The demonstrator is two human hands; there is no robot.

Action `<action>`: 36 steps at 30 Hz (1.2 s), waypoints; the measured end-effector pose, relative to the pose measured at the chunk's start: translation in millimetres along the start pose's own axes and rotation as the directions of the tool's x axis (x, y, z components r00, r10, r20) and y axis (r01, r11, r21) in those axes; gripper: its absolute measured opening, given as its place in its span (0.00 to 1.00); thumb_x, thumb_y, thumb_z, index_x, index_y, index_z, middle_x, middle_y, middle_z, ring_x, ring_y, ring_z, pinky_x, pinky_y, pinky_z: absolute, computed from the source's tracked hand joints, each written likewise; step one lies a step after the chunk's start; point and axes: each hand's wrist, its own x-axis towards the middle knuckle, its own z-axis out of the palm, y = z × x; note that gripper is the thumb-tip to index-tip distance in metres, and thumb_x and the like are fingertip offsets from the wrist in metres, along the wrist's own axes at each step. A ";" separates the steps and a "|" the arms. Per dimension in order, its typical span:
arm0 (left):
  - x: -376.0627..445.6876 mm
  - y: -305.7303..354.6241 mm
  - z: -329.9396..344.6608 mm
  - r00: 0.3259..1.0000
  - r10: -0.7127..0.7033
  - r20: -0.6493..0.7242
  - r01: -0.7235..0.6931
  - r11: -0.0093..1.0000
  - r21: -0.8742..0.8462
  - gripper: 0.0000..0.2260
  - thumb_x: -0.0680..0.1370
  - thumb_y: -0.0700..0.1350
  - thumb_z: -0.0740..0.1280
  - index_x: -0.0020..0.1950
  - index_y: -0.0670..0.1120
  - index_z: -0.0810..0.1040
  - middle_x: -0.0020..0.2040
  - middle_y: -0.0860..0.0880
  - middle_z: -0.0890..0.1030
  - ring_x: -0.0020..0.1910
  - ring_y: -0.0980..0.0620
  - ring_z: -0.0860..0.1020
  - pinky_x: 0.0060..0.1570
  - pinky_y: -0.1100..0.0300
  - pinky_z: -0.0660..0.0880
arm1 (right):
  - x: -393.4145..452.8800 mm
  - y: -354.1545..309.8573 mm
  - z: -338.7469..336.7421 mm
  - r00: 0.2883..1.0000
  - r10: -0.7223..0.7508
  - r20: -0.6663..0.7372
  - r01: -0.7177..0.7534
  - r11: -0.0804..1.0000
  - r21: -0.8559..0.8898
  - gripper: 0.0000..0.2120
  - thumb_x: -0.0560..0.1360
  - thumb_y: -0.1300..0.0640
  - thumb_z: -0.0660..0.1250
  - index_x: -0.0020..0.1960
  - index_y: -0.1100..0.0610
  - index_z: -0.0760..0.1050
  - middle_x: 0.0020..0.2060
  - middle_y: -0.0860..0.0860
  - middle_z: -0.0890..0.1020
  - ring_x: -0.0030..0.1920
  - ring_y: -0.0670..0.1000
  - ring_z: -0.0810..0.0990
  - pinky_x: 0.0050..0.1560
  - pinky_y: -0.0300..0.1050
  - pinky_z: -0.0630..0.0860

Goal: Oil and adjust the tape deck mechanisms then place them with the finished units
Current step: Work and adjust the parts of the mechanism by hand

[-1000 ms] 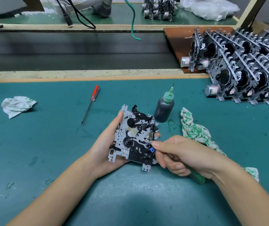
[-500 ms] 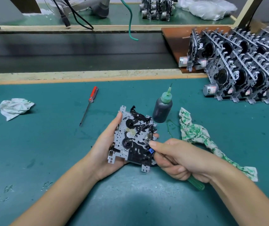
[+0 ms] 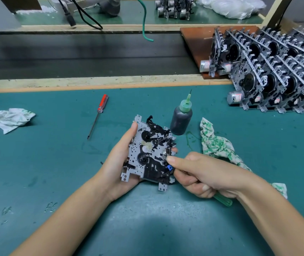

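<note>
My left hand [image 3: 117, 159] grips a tape deck mechanism [image 3: 150, 152], a grey metal plate with black gears, tilted above the green mat. My right hand [image 3: 201, 174] holds a green-handled screwdriver [image 3: 223, 200], its tip hidden at the mechanism's right edge beside a small blue part; the thumb presses on that edge. A dark oil bottle [image 3: 181, 119] with a green nozzle stands upright just behind the mechanism. Rows of finished units [image 3: 276, 76] stand packed at the right rear.
A red-handled screwdriver [image 3: 99, 111] lies left of the bottle. A green-stained rag [image 3: 219, 146] lies to the right, a white rag [image 3: 12, 119] far left. A wooden ledge [image 3: 92, 83] borders the mat; cables and more units sit on the far bench.
Both hands and the mechanism stay almost still. My right thumb has shifted slightly up along the mechanism's right edge.
</note>
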 end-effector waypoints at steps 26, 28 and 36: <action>-5.9 0.1 2.6 0.993 -0.027 0.113 0.041 0.991 -0.125 0.34 0.75 0.68 0.50 0.62 0.43 0.78 0.64 0.41 0.77 0.62 0.45 0.77 0.64 0.50 0.70 | -3.9 1.5 -17.7 0.990 -0.142 0.001 0.136 0.943 0.305 0.20 0.73 0.42 0.58 0.27 0.52 0.68 0.16 0.46 0.58 0.16 0.42 0.53 0.18 0.28 0.53; -5.9 0.0 3.1 0.991 -0.025 0.132 0.044 0.989 -0.140 0.34 0.75 0.67 0.51 0.64 0.42 0.77 0.65 0.41 0.76 0.64 0.45 0.76 0.65 0.50 0.69 | -4.2 1.4 -18.3 0.990 -0.144 0.004 0.135 0.936 0.324 0.20 0.73 0.43 0.58 0.26 0.52 0.69 0.16 0.46 0.58 0.16 0.42 0.53 0.18 0.27 0.53; -8.5 2.3 5.1 0.985 -0.007 0.174 0.044 0.977 -0.207 0.35 0.74 0.68 0.53 0.60 0.41 0.80 0.63 0.41 0.78 0.61 0.46 0.78 0.58 0.54 0.76 | -1.6 1.8 -16.3 0.990 -0.142 0.007 0.131 0.935 0.331 0.20 0.72 0.42 0.59 0.26 0.52 0.68 0.15 0.45 0.58 0.16 0.42 0.53 0.18 0.27 0.52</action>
